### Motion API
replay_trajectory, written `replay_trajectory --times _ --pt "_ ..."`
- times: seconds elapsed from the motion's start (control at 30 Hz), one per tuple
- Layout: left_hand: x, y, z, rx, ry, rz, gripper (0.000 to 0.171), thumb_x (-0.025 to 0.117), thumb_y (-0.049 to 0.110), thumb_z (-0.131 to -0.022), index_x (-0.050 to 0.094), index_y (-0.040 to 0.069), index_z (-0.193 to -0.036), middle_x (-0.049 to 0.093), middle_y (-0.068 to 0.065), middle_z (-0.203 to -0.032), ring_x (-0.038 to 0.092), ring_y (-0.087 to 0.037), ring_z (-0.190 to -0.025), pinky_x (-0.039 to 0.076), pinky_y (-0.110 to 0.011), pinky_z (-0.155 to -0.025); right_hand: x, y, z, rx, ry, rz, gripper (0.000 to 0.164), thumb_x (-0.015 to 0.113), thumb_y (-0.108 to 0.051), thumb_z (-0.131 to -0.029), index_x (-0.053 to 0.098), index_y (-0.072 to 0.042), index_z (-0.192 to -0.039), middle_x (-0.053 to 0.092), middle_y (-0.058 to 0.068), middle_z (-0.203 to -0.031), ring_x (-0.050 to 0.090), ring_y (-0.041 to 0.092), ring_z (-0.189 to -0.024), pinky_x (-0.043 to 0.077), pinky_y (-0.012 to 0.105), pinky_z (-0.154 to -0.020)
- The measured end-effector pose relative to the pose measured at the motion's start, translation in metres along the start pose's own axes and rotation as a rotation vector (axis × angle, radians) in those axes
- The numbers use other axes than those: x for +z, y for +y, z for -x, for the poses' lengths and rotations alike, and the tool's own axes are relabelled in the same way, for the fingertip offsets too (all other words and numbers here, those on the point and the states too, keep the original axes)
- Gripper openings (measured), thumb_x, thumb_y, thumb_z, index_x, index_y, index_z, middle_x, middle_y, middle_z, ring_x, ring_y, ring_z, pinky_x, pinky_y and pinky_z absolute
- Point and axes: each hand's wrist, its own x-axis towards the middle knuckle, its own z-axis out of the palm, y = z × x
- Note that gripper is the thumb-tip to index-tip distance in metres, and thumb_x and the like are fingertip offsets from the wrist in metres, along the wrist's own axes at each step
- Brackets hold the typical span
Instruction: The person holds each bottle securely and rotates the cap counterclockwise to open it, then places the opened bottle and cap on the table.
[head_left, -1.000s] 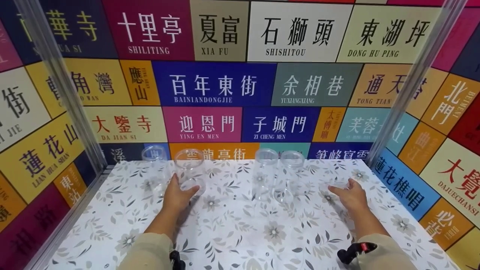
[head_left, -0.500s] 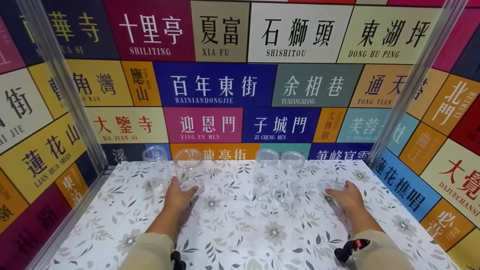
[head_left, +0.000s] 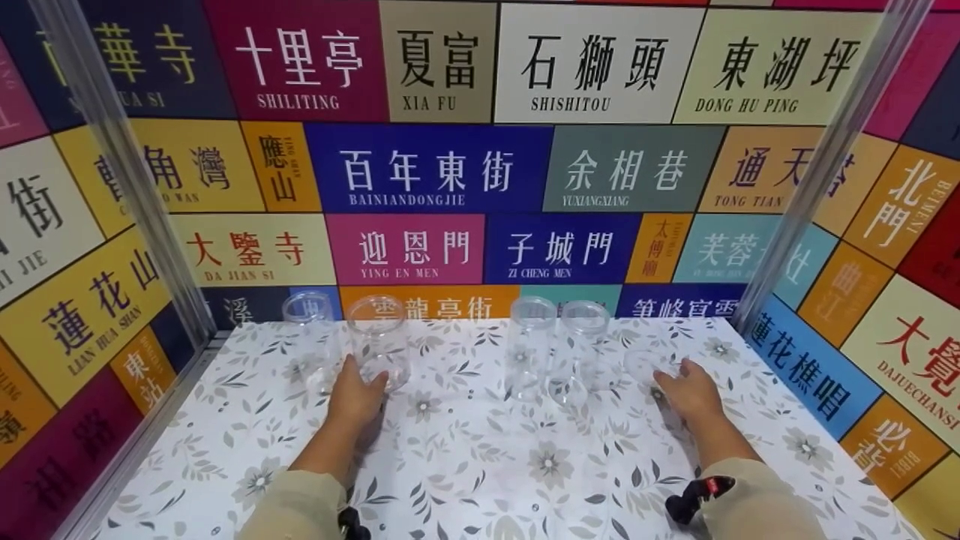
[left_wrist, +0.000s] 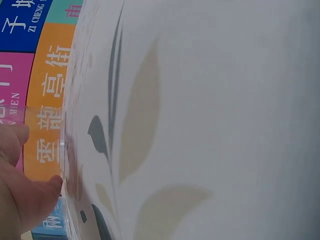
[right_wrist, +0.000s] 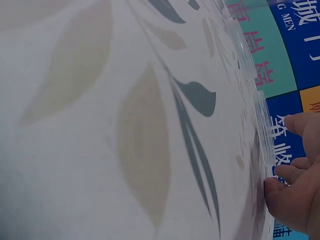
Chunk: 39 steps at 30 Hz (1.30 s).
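Observation:
My left hand [head_left: 355, 397] is at the near side of a wide clear plastic cup [head_left: 379, 334], its thumb at the right and fingers at the left of the cup's lower part. In the left wrist view, the thumb [left_wrist: 42, 197] and a fingertip stand apart with part of the clear wall [left_wrist: 62, 145] between them. A low round clear piece, like a lid or shallow dish [head_left: 642, 363], lies on the table at the right. Just beside it is my right hand [head_left: 691, 391], thumb and fingers spread. The right wrist view shows those fingertips close to the clear piece's edge [right_wrist: 265, 125].
Left of the wide cup stands a narrower clear cup [head_left: 307, 334]. Two tall clear cups [head_left: 532, 349] [head_left: 585, 345] stand side by side at mid-table. The flower-patterned table [head_left: 465, 465] ends against a wall of coloured signs [head_left: 420, 169], with clear corner posts at both sides.
The low clear piece has slid left along with my right hand, and the hand is now slightly apart from it. My left hand stays at the wide cup; its thumb has shifted slightly left.

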Motion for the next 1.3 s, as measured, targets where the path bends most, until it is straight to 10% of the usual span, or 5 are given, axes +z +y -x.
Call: replay_trajectory --times 0.5,0.83,1.3 --pt "-0.006 -0.003 0.011 0.009 0.050 -0.003 0.085 0.057 0.040 -0.110 0.013 0.001 -0.170 0.021 -0.026 -0.176 0.022 -0.046 -0.164 0.022 -0.060 -0.135 -0.002 -0.013 0.020 -0.082 0.032 -0.171 0.092 0.050 -0.054 -0.109 0.007 0.000 -0.171 0.019 0.024 -0.178 0.018 0.046 -0.165 0.024 0.056 -0.135" --pt "0.010 0.013 0.040 0.243 0.242 0.097 0.061 0.071 0.030 -0.102 0.049 -0.004 -0.147 0.059 -0.023 -0.134 0.062 -0.042 -0.125 0.052 -0.055 -0.108 0.005 -0.036 0.036 -0.131 0.060 -0.237 0.086 0.053 -0.051 -0.109 0.014 -0.006 -0.172 0.028 0.017 -0.177 0.027 0.037 -0.165 0.031 0.054 -0.133" --pt "0.046 0.037 0.046 0.294 -0.035 0.128 0.067 0.074 0.033 -0.101 0.048 -0.001 -0.153 0.061 -0.023 -0.149 0.055 -0.042 -0.143 0.044 -0.057 -0.123 0.021 -0.077 0.060 -0.215 0.060 -0.368 0.076 0.056 -0.040 -0.111 0.022 -0.009 -0.171 0.035 0.015 -0.175 0.034 0.031 -0.163 0.030 0.046 -0.135"
